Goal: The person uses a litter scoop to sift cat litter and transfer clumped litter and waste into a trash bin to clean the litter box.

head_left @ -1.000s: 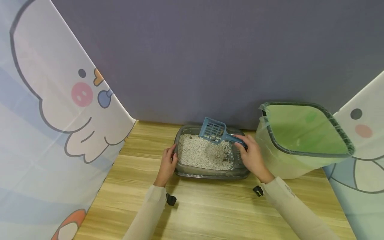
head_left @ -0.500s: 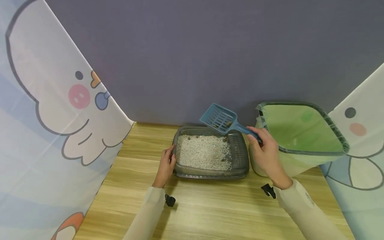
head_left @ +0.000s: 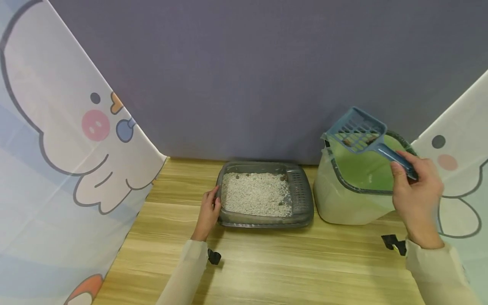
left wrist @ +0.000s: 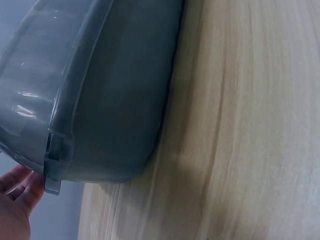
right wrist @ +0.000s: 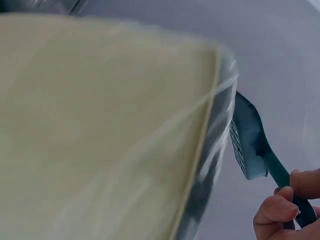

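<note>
My right hand (head_left: 417, 195) grips the handle of a blue slotted litter scoop (head_left: 360, 129), holding it over the bin's left side. A few brown clumps (head_left: 370, 140) lie in the scoop. In the right wrist view the scoop (right wrist: 250, 135) shows beyond the bin's bagged rim, its handle between thumb and fingers. My left hand (head_left: 207, 212) holds the left rim of a grey litter box (head_left: 305, 190) filled with pale granular litter. Seen from the left wrist, the fingers (left wrist: 30, 190) curl at the underside of the box's rim (left wrist: 55, 165).
A whitish-green bin (head_left: 343, 207) lined with a clear bag stands right of the litter box on the wooden tabletop (head_left: 289, 267). Small dark clumps (head_left: 282, 178) lie on the litter (head_left: 255, 195). Behind is a grey-purple wall (head_left: 244, 76); cartoon-printed cloth (head_left: 49, 237) hangs at both sides.
My right hand has lifted the litter scoop from the litter and carried it rightward over the bin. My left hand has stayed at the litter box's left rim.
</note>
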`<action>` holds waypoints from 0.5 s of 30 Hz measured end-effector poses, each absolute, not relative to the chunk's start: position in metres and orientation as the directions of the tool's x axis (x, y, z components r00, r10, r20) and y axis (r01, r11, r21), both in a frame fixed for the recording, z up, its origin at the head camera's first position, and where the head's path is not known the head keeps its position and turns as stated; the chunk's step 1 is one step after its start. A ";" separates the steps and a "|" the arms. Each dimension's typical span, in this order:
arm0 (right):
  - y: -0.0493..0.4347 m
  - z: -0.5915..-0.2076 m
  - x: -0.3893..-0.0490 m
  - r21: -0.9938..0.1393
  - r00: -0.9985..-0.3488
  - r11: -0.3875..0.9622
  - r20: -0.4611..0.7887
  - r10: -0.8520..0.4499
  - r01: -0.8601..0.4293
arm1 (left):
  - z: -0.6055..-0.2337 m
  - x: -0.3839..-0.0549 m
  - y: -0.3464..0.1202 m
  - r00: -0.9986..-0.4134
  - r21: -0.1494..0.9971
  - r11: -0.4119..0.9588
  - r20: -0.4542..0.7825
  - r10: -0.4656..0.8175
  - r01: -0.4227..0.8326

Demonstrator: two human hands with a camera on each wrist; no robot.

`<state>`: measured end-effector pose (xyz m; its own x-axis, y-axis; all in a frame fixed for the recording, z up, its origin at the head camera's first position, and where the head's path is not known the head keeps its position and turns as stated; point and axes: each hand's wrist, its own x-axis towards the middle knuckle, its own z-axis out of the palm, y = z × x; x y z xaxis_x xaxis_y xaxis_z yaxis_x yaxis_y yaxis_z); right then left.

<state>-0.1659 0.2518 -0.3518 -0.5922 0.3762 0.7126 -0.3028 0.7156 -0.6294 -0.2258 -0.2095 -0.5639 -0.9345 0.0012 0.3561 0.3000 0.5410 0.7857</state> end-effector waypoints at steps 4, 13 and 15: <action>0.269 -0.362 -0.157 -0.645 -0.590 0.736 0.683 0.431 -0.208 | -0.563 -0.226 -0.211 -0.943 0.793 0.541 0.333 0.005 0.282; 0.286 -0.382 -0.152 -0.567 -0.448 0.801 0.777 0.442 -0.193 | -0.564 -0.226 -0.209 -0.936 0.787 0.541 0.352 -0.001 0.296; 0.286 -0.382 -0.153 -0.568 -0.407 0.799 0.789 0.460 -0.197 | -0.564 -0.226 -0.209 -0.937 0.788 0.541 0.350 0.000 0.295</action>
<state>-0.1528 0.2856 -0.3823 -0.4072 0.4599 0.7891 -0.1969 0.7995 -0.5675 -0.2263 -0.2085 -0.5642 -0.9367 0.0002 0.3502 0.2945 0.5413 0.7875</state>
